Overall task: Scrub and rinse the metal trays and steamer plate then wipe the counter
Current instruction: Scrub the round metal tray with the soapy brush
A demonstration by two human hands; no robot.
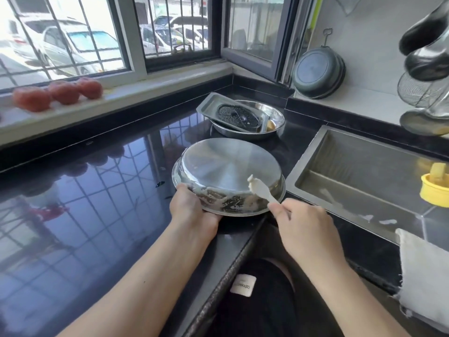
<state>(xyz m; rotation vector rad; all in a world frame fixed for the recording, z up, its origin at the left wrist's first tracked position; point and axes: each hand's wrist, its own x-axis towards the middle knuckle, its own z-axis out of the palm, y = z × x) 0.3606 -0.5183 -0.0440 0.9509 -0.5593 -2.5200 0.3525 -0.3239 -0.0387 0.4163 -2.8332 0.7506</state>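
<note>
the left hand grips the near left rim of a round metal tray, fingers curled round the edge. the tray lies upside down, its flat bottom facing up, at the front edge of the black worktop, just left of the sink. suds and grime streak its near wall. the right hand pinches the handle of a white brush between thumb and fingers; the brush head rests against the tray's near right side, by the rim.

behind this tray, toward the back corner of the worktop, a second round metal tray holds a rectangular metal tray tilted inside it, and a dark perforated steamer plate lies in the rectangular one. a small yellowish thing in the round tray is too unclear to name.

the sink is set into the worktop to the right, with white foam smears along its near edge. a yellow cup-shaped thing sits at the sink's right side. a pale cloth hangs over the worktop's front right edge. 3 tomatoes rest on the window sill at the left. a dark pan leans against the wall beyond the back right corner.
</note>
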